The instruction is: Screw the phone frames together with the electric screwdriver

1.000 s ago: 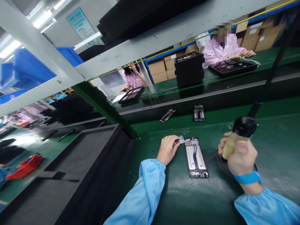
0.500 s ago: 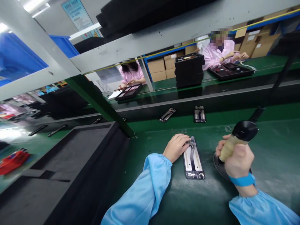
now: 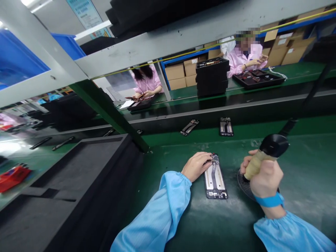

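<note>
An opened phone frame (image 3: 215, 177) lies on the green bench mat in front of me. My left hand (image 3: 196, 165) rests at its top left corner, fingers curled and pinched on a small part I cannot make out. My right hand (image 3: 264, 175) is wrapped round the tan grip of an electric screwdriver (image 3: 265, 154) with a black top and a cable running up to the right. The tool's tip stands over a dark round dish (image 3: 243, 182) just right of the phone frame.
A large black foam tray (image 3: 78, 182) fills the left. Two more phone frames (image 3: 189, 126) (image 3: 226, 126) lie on the conveyor beyond. A stack of black trays (image 3: 212, 77) stands on the far bench, where two people in pink coats work. A green post (image 3: 110, 115) slants down at centre.
My left hand has brought the small part onto the phone frame's top corner and now covers it. The right hand with the screwdriver has stayed over the dish.
</note>
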`<move>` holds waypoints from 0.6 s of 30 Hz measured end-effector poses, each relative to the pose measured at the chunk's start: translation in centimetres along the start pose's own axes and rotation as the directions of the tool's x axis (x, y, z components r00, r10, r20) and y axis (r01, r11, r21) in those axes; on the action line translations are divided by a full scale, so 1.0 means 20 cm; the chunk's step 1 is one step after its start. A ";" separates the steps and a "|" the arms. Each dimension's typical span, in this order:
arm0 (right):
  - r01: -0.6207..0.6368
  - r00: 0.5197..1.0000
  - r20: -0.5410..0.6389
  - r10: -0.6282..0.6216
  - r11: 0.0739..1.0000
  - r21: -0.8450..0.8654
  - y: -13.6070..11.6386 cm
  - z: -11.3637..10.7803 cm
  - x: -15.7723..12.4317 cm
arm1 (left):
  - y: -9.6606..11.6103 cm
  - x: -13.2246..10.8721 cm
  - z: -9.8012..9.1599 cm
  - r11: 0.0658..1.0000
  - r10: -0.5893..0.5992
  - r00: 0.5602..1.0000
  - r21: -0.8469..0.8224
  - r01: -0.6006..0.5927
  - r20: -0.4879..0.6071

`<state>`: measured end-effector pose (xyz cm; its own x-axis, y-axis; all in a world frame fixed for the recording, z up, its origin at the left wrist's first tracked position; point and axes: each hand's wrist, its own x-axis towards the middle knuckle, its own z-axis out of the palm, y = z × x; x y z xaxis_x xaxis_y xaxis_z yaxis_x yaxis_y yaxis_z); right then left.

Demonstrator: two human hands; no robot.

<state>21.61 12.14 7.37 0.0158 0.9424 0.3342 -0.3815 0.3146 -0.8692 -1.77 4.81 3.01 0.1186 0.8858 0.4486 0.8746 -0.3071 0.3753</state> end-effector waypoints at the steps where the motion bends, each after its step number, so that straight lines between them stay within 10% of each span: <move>1: 0.004 1.000 -0.001 -0.004 1.000 0.000 0.00 0.00 0.00 | 0.00 0.00 0.00 1.000 0.002 1.000 0.010 -0.002 0.003; 18: -0.008 1.000 0.005 0.008 1.000 -0.006 0.01 -0.01 -0.01 | 0.01 0.00 -0.03 0.989 -0.099 0.992 0.120 0.089 0.080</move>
<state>21.74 12.09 6.98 0.0083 0.9442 0.3292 -0.3760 0.3080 -0.8739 -1.83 4.55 3.62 0.0683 0.9369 0.3428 0.9317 -0.1828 0.3138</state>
